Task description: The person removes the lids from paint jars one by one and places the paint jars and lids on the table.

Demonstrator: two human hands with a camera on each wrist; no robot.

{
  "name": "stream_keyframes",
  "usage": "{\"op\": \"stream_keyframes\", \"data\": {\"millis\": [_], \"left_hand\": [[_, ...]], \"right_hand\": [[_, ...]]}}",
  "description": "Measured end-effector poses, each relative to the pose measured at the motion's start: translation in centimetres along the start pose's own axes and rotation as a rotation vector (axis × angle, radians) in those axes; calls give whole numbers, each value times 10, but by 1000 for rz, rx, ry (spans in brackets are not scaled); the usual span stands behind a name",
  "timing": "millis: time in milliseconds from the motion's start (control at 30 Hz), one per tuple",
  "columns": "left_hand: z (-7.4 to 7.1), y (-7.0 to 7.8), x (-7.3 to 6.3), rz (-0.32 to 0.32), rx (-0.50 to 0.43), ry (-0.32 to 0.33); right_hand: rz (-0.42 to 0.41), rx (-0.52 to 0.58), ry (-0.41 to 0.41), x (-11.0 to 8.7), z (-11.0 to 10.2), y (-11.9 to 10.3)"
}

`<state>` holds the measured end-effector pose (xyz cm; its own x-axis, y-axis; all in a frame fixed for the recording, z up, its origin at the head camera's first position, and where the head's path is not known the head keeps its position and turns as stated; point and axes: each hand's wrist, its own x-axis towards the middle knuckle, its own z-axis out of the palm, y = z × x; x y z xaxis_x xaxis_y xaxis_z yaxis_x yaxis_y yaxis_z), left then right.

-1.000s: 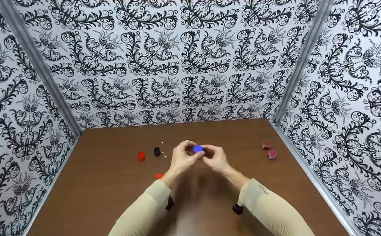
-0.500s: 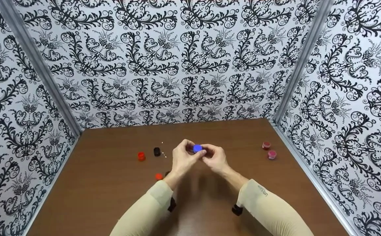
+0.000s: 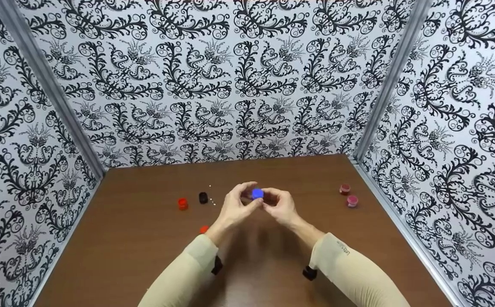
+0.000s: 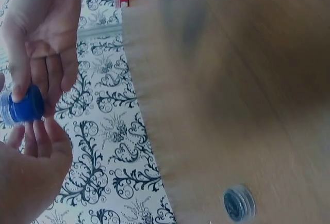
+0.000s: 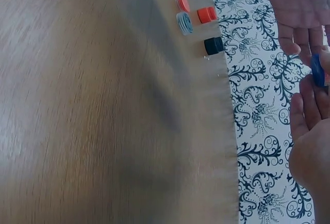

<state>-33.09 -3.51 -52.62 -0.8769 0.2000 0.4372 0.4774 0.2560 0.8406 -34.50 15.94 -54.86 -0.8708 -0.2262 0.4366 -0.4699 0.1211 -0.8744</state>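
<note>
Both hands meet over the middle of the table around a small blue paint jar (image 3: 257, 194), held up above the surface. In the left wrist view the blue jar (image 4: 28, 104) lies sideways, with a clear cap (image 4: 6, 108) on one end. My left hand (image 3: 238, 205) pinches it from the left, thumb on the near side. From the other side my right hand (image 3: 280, 206) grips it between thumb and fingers. In the right wrist view only the jar's blue edge (image 5: 317, 70) shows; fingers and the frame's border hide the rest.
On the left stand an orange jar (image 3: 182, 204) and a black jar (image 3: 203, 197), with white crumbs beside it. An orange disc (image 5: 182, 2) lies near a clear ridged round piece (image 5: 184, 23). Two pinkish-red jars (image 3: 345, 189) stand at the right. Patterned walls enclose the table.
The hands stay in nearly the same place around the blue jar, with small finger shifts. The left forearm has moved slightly left and covers more of the orange disc.
</note>
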Motion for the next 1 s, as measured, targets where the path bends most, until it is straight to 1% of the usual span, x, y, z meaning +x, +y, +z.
{"op": "stream_keyframes", "data": {"millis": [67,100,167,233,300,400,500,733,900,1000], "left_hand": [[-4,0,0,30,-7,-36],[-5,0,1,34,-10,-48],[-6,-1,1,40,-8,-53],[-5,-1,1,44,-4,-38],[-4,0,0,43,2,-6],[-2,2,0,28,17,43],[-1,5,0,10,26,74],[-2,4,0,-23,14,96],[-5,2,-1,-48,-4,102],[-7,1,-2,-34,8,133]], "right_hand": [[-6,3,-15,1,0,-1],[-8,8,-19,1,0,-1],[-7,13,-21,1,1,-1],[-4,8,-20,1,2,0],[0,0,-14,1,3,1],[11,-4,2,1,5,2],[15,4,22,0,7,1],[32,14,27,1,10,1],[13,-8,16,1,10,5],[11,-25,13,1,10,7]]}}
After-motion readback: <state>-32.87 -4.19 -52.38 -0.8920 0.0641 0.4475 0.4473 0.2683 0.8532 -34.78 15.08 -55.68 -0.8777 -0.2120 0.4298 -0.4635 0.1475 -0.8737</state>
